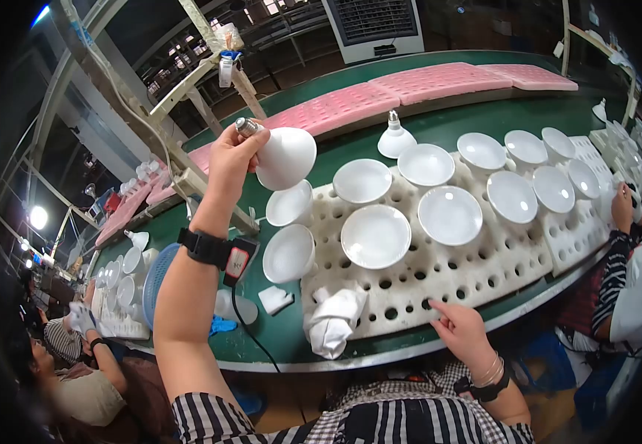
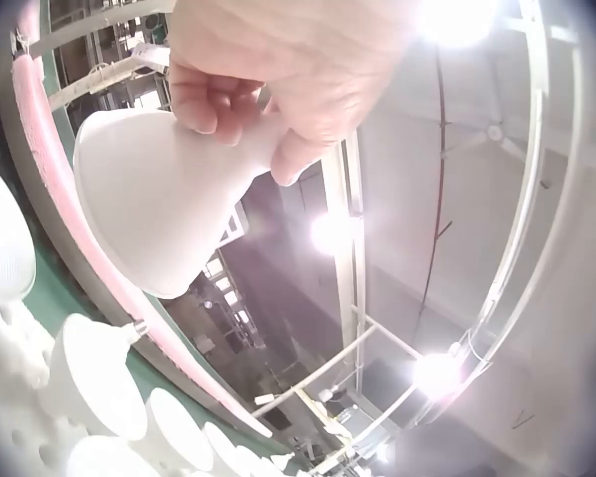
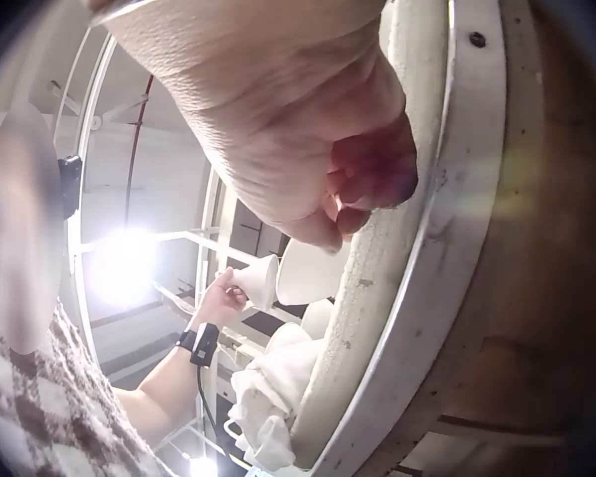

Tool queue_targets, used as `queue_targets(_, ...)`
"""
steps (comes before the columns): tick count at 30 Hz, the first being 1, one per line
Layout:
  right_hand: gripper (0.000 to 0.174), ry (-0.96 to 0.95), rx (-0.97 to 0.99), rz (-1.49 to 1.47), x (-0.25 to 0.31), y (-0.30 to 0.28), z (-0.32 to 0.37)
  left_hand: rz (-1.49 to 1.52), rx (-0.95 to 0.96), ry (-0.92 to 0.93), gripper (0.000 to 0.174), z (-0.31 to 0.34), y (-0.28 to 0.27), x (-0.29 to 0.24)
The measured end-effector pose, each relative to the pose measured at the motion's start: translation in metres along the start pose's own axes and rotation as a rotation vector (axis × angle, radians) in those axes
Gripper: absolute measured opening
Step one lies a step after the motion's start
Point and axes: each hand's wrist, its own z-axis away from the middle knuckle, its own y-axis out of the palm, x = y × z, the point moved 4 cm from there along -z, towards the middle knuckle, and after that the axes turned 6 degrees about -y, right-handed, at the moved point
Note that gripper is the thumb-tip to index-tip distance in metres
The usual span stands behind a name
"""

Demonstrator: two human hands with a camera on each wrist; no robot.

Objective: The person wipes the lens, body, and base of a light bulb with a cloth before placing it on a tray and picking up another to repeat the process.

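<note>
My left hand (image 1: 232,159) is raised at the left and grips a white reflector light bulb (image 1: 289,159) by its neck, just below the metal screw base. Thumb and fingers close round that neck in the left wrist view, and the wide face of the bulb (image 2: 139,204) points down and away. My right hand (image 1: 463,333) is at the front edge of a white foam board (image 1: 428,275) with holes, its fingers loosely bent and holding nothing. Two rows of similar bulbs (image 1: 376,235) stand face up in the board. A crumpled white cloth (image 1: 334,325) lies on its near left corner.
Another bulb (image 1: 396,140) stands base up behind the board. Pink foam trays (image 1: 328,107) line the back. Left of the board are a white block (image 1: 275,299), a clear container (image 1: 236,305) and a blue basket (image 1: 161,281). Other people sit on both sides; one person's hand (image 1: 622,207) is at the right.
</note>
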Motion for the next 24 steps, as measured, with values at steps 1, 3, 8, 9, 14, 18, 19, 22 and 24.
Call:
queue_targets(1, 0.037, -0.004, -0.011, -0.001, -0.002, 0.000, -0.002, 0.018, -0.029, -0.020, 0.025, -0.012, -0.002, 0.005)
queue_targets(3, 0.033, 0.122, 0.013, -0.163, -0.009, 0.000, -0.004, 0.020, -0.040, -0.049, 0.024, -0.043, -0.012, 0.020)
queue_targets(8, 0.028, 0.289, 0.052, -0.309, -0.023, 0.000, -0.008, -0.017, -0.128, -0.193, 0.020, -0.106, -0.022, 0.073)
queue_targets(9, 0.028, 0.302, 0.056, -0.311, -0.025, 0.000, -0.008, -0.070, -0.115, -0.225, 0.020, -0.114, -0.022, 0.083)
queue_targets(14, 0.028, 0.367, 0.138, -0.350, -0.023, -0.005, -0.013, -0.209, -0.014, -0.425, 0.021, -0.135, -0.019, 0.157)
queue_targets(18, 0.028, 0.401, 0.162, -0.381, -0.021, -0.007, -0.018, -0.294, 0.055, -0.537, 0.028, -0.135, -0.015, 0.194)
queue_targets(19, 0.028, 0.405, 0.163, -0.385, -0.021, -0.007, -0.018, -0.331, 0.079, -0.568, 0.030, -0.136, -0.014, 0.200)
queue_targets(22, 0.028, 0.430, 0.173, -0.395, -0.021, -0.007, -0.017, -0.339, 0.120, -0.579, 0.033, -0.135, -0.013, 0.218)
queue_targets(24, 0.028, 0.425, 0.162, -0.401, -0.019, -0.007, -0.018, -0.346, 0.128, -0.604, 0.034, -0.131, -0.012, 0.220)
